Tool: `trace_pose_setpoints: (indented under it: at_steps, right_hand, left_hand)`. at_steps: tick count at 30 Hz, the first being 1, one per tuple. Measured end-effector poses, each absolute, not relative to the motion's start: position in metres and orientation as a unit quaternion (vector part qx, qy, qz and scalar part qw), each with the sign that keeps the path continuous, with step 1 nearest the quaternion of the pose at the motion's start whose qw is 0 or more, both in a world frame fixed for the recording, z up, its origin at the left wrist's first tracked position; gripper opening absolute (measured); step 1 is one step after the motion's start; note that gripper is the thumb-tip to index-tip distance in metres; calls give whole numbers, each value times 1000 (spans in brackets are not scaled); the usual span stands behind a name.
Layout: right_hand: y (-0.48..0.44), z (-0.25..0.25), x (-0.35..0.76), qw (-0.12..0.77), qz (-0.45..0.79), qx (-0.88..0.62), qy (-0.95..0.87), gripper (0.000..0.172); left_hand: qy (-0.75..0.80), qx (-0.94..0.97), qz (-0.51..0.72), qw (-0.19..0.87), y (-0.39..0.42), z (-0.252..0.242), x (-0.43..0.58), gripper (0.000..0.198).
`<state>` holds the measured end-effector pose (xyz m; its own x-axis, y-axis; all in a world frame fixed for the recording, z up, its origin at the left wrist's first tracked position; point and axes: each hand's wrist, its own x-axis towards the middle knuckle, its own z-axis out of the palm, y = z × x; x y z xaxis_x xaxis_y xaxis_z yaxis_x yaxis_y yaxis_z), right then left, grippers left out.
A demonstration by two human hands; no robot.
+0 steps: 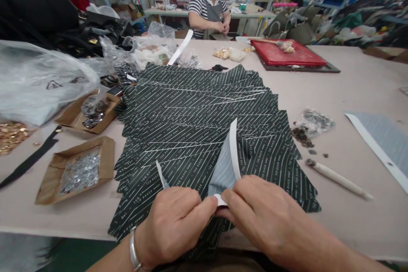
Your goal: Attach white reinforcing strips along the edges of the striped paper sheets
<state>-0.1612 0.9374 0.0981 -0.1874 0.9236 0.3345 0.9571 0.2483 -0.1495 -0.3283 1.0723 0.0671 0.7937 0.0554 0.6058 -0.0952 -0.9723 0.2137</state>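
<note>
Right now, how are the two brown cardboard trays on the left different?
The near tray holds flat silver metal pieces, spread out loose. The far tray holds darker pieces, some inside a clear plastic bag. The near tray lies closer to the table's edge. Both are shallow, open brown cardboard.

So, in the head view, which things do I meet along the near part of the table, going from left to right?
Box of silver discs → left hand → folded paper piece → right hand → white stick tool → grey sheet with white edge.
</note>
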Motion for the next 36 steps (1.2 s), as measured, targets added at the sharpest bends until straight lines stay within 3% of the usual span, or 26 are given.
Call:
trace_pose_setpoints:
  at_steps: [11,23,29,36]
  right_hand:
    - [931,89,-159,134,2,-565,-814,14]
    - [933,84,-154,177,33,-520,-835,23]
    - [932,84,-154,204,42,-495,-843,35]
    - [937,82,-150,213,52,-478,-851,40]
  left_hand:
    - [-24,947,268,174,1064,53,-337,13]
    - [-57,954,199,218,1065,63,-335,14]
    - [-132,950,189,211,1072,74,-331,28]
    - [-146,975,82,148,1077,91,-325,21]
